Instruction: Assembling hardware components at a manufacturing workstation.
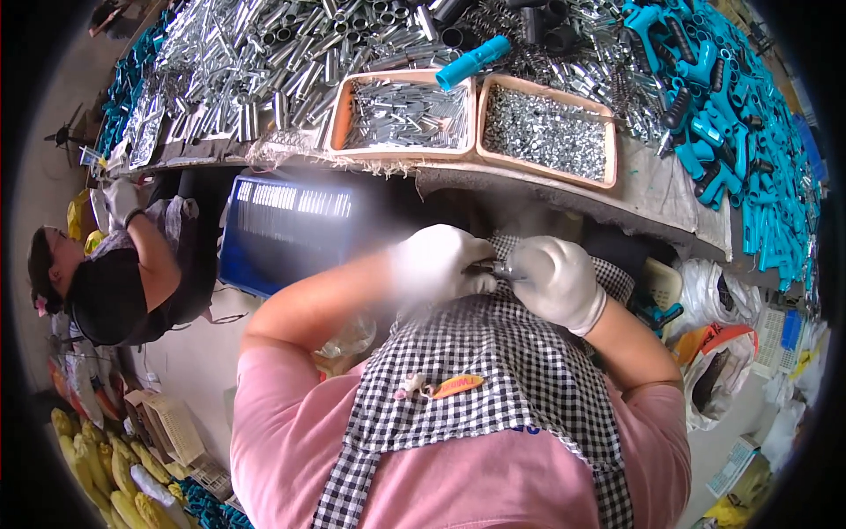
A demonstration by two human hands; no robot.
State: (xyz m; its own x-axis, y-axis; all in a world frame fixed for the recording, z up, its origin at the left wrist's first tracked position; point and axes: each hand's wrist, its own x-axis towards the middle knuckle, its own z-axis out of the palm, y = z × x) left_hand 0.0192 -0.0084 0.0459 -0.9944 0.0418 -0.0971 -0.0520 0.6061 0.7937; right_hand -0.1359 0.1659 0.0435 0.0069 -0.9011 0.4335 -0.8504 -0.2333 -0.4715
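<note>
Both my hands wear white gloves and meet in front of my checked apron (493,370). My left hand (436,263) and my right hand (557,280) pinch the two ends of a small dark metal part (495,268) held between them. Just beyond them runs the edge of the workbench (564,189). On it stand two orange trays: the left tray (340,115) holds shiny metal pins, the right tray (612,145) holds small silver pieces. A turquoise plastic handle (472,62) lies across the trays' far rims.
Several metal tubes (264,62) cover the bench's left; turquoise handles (731,115) pile at its right. A blue crate (282,231) stands under the bench. Another person (115,282) in a white glove sits at left. Bags and baskets (723,353) crowd the floor at right.
</note>
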